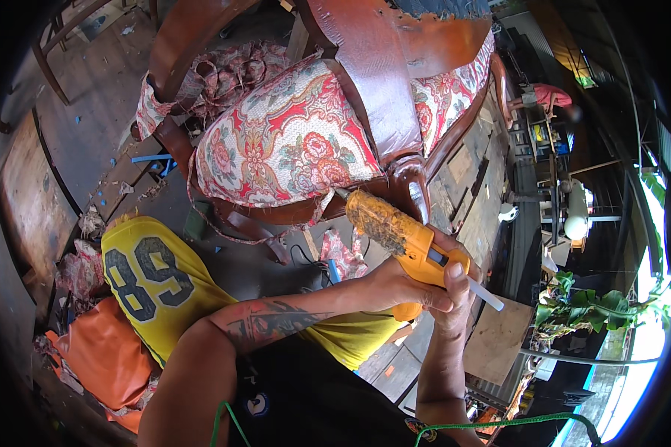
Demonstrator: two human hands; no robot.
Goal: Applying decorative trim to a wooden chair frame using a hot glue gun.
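Rough wooden floorboards [97, 97] carry an overturned wooden armchair with red floral upholstery [291, 141]. Both hands hold an orange, glue-crusted hot glue gun [399, 238], its nozzle at the chair's fabric edge. Left hand [402, 287] wraps the handle in a closed grip; right hand [455, 283] clasps the rear, by the white glue stick [487, 295].

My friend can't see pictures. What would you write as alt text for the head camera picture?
Two bare hands, left hand and right hand, hold a yellow glue gun crusted with dried glue, a white glue stick poking out its back. Its nozzle points at the red floral cushion of a dark wooden chair frame, near the frayed fabric edge.
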